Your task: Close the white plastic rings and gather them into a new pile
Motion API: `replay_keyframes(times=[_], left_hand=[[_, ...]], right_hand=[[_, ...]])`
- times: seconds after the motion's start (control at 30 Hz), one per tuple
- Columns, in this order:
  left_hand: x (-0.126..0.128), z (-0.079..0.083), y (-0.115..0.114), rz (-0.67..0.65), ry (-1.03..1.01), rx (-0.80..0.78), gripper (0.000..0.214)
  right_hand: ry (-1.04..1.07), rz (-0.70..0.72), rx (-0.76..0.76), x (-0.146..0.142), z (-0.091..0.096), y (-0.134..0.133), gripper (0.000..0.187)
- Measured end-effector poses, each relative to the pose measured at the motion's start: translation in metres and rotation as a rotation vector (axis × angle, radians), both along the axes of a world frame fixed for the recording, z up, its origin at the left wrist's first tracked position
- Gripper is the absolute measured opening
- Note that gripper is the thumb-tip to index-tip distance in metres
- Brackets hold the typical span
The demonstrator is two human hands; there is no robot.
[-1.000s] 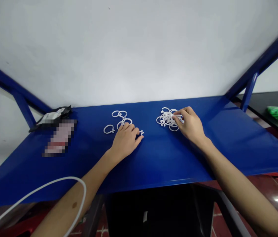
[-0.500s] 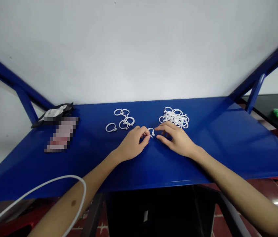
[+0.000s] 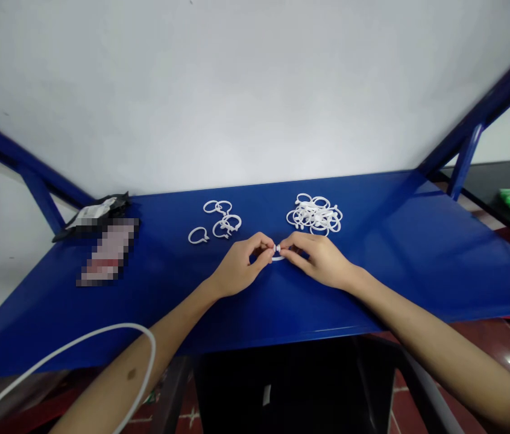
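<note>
1. The left hand (image 3: pixel 241 265) and right hand (image 3: pixel 321 260) meet at the middle of the blue bench (image 3: pixel 418 253), fingertips pinched together on one small white ring (image 3: pixel 277 252).
2. A pile of rings (image 3: pixel 314 214) lies just behind the right hand.
3. A few loose rings (image 3: pixel 219 220) lie behind the left hand.
4. A black pouch (image 3: pixel 94 212) sits far left.

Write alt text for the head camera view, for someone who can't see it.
A left hand and a right hand pinch one white plastic ring between them at a blue table. Beyond lie a heap of rings on the right, a few loose rings on the left, and a black pouch far left.
</note>
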State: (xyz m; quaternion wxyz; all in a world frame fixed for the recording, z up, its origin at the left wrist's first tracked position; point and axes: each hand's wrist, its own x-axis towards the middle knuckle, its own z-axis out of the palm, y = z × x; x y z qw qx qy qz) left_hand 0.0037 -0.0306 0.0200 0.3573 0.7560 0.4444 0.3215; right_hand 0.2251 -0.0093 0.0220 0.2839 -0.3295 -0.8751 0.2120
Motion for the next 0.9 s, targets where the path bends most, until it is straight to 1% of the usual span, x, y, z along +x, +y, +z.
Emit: replay_keyframes(times=[0.1, 0.27, 0.43, 0.6, 0.9], left_hand=[[0.0011, -0.0008, -0.0009, -0.016, 0.051, 0.068, 0.011], [0.0, -0.0039, -0.0011, -0.022, 0.17, 0.253, 0.012], [-0.0037, -0.0082, 0.0001, -0.029, 0.23, 0.285, 0.016], [-0.0037, -0.0084, -0.0005, -0.039, 0.32, 0.343, 0.023], [-0.002, -0.0096, -0.0015, -0.039, 0.4, 0.421, 0.026]], right_hand=[[-0.02, -0.006, -0.014, -0.0016, -0.0015, -0.0007, 0.019], [-0.055, 0.009, 0.01, -0.0024, -0.0053, -0.0019, 0.022], [-0.121, 0.043, 0.083, -0.003, -0.0072, -0.0038, 0.028], [-0.203, 0.068, 0.131, -0.0049, -0.0061, -0.0059, 0.035], [-0.193, 0.064, 0.164, -0.0052, -0.0079, -0.007, 0.033]])
